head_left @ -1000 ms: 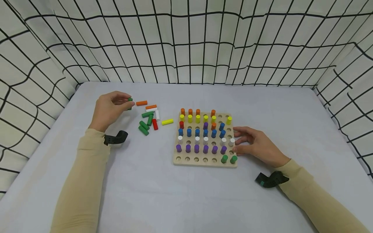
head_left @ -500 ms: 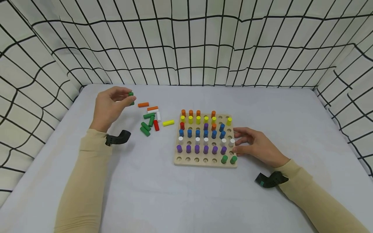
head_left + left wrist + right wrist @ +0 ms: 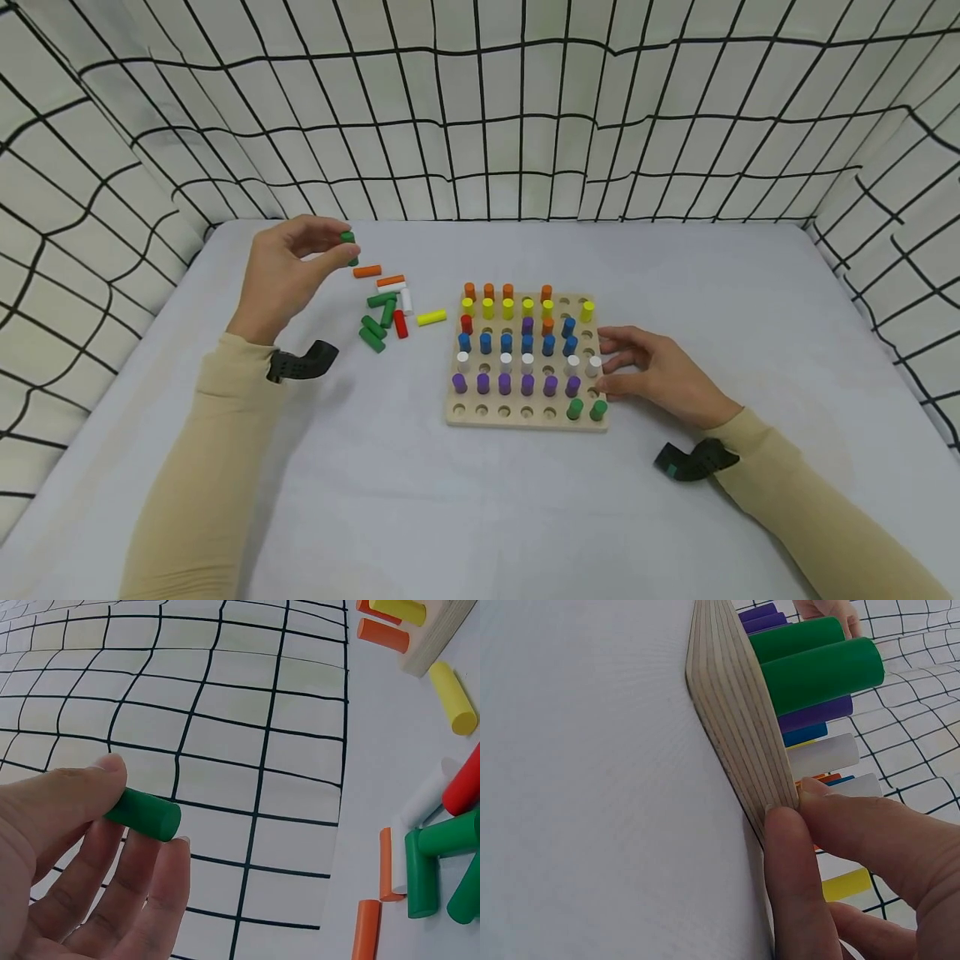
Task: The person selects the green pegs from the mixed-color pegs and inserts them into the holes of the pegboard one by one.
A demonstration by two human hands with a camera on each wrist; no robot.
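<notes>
In the head view my left hand (image 3: 281, 275) is raised over the back left of the table, pinching a green peg (image 3: 146, 814) between thumb and fingertips. Most of the peg's length sticks out past the thumb in the left wrist view. My right hand (image 3: 663, 379) holds the right edge of a wooden pegboard (image 3: 487, 421), its thumb and a finger set at the board's edge in the right wrist view. Rows of orange, yellow, blue, white and purple pegs stand upright in it. Two green pegs (image 3: 575, 408) stand in the front row's right end, beside several bare holes.
Loose pegs lie between my left hand and the board: several green pegs (image 3: 372, 339), orange pegs (image 3: 367, 272), white ones (image 3: 406, 301), a red peg (image 3: 401, 324) and a yellow peg (image 3: 431, 317). A white wall with black grid lines (image 3: 483, 121) rises behind the white tabletop.
The left hand has lifted higher and shifted slightly right, still pinching the green peg. My right hand stays at the board's edge, and the loose pegs lie as before.
</notes>
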